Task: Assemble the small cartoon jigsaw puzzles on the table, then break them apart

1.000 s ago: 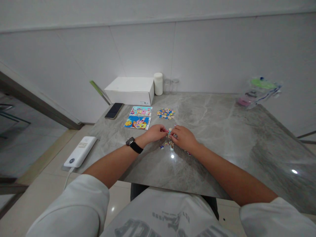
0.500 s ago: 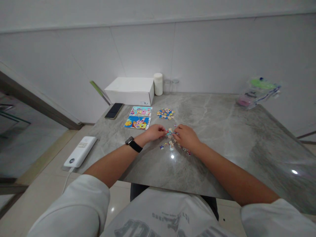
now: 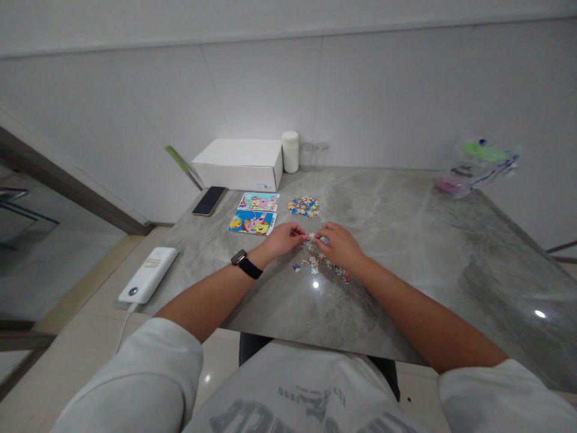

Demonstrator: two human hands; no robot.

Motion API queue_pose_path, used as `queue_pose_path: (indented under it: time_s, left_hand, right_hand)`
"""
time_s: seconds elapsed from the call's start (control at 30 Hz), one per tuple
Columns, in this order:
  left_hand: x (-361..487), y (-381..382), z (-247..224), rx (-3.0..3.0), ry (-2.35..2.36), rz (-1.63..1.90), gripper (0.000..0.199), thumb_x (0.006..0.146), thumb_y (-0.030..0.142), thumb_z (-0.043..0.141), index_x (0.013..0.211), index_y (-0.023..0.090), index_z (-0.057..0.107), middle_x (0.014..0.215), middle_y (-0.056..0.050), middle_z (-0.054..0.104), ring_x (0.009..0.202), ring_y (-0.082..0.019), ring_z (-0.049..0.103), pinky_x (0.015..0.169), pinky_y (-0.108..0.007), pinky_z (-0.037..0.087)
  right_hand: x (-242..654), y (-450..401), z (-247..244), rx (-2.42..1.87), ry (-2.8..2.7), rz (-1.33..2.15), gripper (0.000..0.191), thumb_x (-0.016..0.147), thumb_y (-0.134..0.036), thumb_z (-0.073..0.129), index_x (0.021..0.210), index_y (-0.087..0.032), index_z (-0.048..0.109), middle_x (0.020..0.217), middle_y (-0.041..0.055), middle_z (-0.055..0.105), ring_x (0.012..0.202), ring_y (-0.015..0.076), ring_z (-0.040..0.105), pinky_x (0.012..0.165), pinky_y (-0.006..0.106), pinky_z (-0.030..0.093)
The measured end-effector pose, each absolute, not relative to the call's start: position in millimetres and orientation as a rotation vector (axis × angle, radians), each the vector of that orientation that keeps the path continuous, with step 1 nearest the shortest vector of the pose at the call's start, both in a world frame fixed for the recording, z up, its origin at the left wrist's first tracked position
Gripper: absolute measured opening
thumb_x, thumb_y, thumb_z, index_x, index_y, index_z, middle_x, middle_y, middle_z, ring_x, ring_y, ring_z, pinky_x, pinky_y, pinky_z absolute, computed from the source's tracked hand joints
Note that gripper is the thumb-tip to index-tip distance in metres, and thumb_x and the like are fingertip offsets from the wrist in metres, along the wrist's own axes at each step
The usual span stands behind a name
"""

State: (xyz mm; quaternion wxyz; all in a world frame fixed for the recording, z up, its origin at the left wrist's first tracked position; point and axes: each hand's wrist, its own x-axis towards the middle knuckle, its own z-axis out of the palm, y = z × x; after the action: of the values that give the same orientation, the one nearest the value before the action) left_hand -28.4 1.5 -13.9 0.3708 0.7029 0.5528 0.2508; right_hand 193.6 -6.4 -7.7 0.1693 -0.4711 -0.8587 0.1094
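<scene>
Both my hands meet over small jigsaw pieces near the middle of the grey table. My left hand (image 3: 285, 239), a black watch on its wrist, pinches the left edge of a small group of puzzle pieces (image 3: 311, 246). From the right, my right hand (image 3: 337, 242) closes its fingers on puzzle pieces at the same group. More loose pieces (image 3: 314, 264) lie just below my hands, some partly under my right hand. A separate pile of blue and yellow pieces (image 3: 304, 206) lies beyond them. Two cartoon picture cards (image 3: 253, 222) lie to the left.
Behind the cards stand a white box (image 3: 238, 163), a white cylinder (image 3: 291, 152) and two clear glasses (image 3: 320, 156). A phone (image 3: 210, 201) and a white power bank (image 3: 148, 275) with a cable are at the left. A plastic bag (image 3: 473, 169) sits at the back right.
The fingers of both hands have shifted slightly around the small group of pieces. The whole view has moved a little.
</scene>
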Motion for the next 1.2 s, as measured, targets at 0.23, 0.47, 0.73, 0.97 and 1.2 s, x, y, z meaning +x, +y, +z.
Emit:
queue_pose_path:
  time_s: [0.23,0.47,0.73,0.97,1.2]
  left_hand:
    - [-32.9,-13.2,-1.7,2.316,1.519,0.465,0.018,0.095,0.026,0.066,0.103,0.019,0.080,0.112,-0.010,0.072,0.101,-0.023,0.068,0.095,-0.034,0.053]
    - [-22.1,-35.4,1.2,2.425,1.287,0.199,0.016,0.089,0.032,0.076,0.097,0.018,0.078,0.104,-0.009,0.074,0.098,-0.024,0.068,0.088,-0.031,0.052]
    - [-23.5,-32.6,5.6,2.383,1.313,0.133,0.014,0.085,0.016,0.067,0.093,0.018,0.078,0.096,-0.007,0.076,0.089,-0.022,0.068,0.081,-0.028,0.050]
    - [-21.5,-34.3,12.9,2.311,1.325,0.231,0.009,0.086,0.016,0.067,0.091,0.019,0.074,0.088,-0.005,0.075,0.081,-0.020,0.065,0.077,-0.029,0.048]
    - [-28.1,-27.9,7.5,2.279,1.383,0.291,0.014,0.090,0.018,0.065,0.096,0.019,0.077,0.096,-0.006,0.074,0.090,-0.021,0.067,0.084,-0.030,0.051]
  right_hand:
    - [209.5,-7.3,4.9,-1.607,-2.515,0.085,0.028,0.104,-0.030,0.060,0.123,-0.020,0.078,0.123,0.0157,0.069,0.114,0.0295,0.063,0.097,0.039,0.045]
    - [200.3,-26.2,4.6,-1.156,-2.777,0.374,0.023,0.094,-0.037,0.077,0.114,-0.027,0.080,0.116,0.0075,0.071,0.111,0.0235,0.064,0.096,0.033,0.044]
    - [199.9,-25.4,5.0,-1.352,-2.775,0.304,0.022,0.095,-0.026,0.070,0.115,-0.027,0.080,0.117,0.0093,0.071,0.112,0.0255,0.065,0.095,0.035,0.045]
    - [187.9,-30.9,4.3,-1.283,-2.763,0.298,0.020,0.098,-0.035,0.068,0.112,-0.026,0.081,0.115,0.0088,0.071,0.109,0.0250,0.066,0.094,0.035,0.046]
    - [195.5,-19.8,5.3,-1.442,-2.674,0.283,0.022,0.102,-0.032,0.064,0.113,-0.027,0.082,0.119,0.0102,0.071,0.114,0.0264,0.065,0.097,0.037,0.046]
